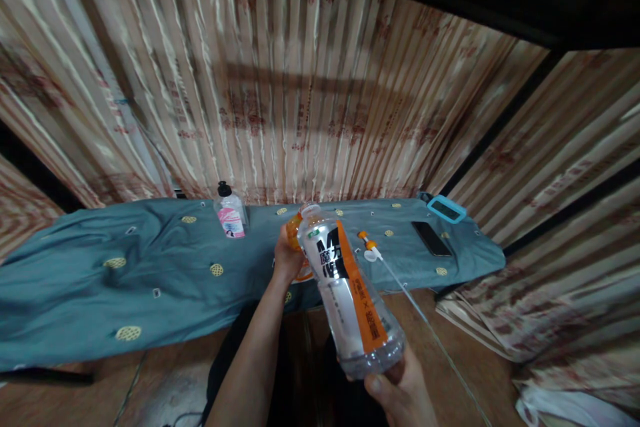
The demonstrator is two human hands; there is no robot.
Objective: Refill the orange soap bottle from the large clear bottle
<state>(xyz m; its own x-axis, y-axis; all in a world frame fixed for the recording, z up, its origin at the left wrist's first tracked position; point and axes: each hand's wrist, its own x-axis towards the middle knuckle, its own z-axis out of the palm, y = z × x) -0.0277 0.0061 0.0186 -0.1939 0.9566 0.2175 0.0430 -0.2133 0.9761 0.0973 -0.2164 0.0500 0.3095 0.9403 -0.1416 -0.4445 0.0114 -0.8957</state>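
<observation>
Fingers of right hand (pixel 400 390) clamped on clear bottle (pixel 350 293), left hand (pixel 287 257) clasping orange object (pixel 295 223), teal-clothed table (pixel 125 267), striped curtains (pixel 300 80)

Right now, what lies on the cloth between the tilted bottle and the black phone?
In the head view, a detached pump head with its long tube lies between the bottle and phone.

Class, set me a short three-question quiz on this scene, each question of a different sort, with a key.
1. True or false: the clear bottle in the right hand has its cap on.
2. Which lies nearest the blue case? A the phone B the pump bottle C the pump head
3. Fill in: the left hand holds something ____ in colour by the bottle's mouth.

Key: 1 false; 2 A; 3 orange
</observation>
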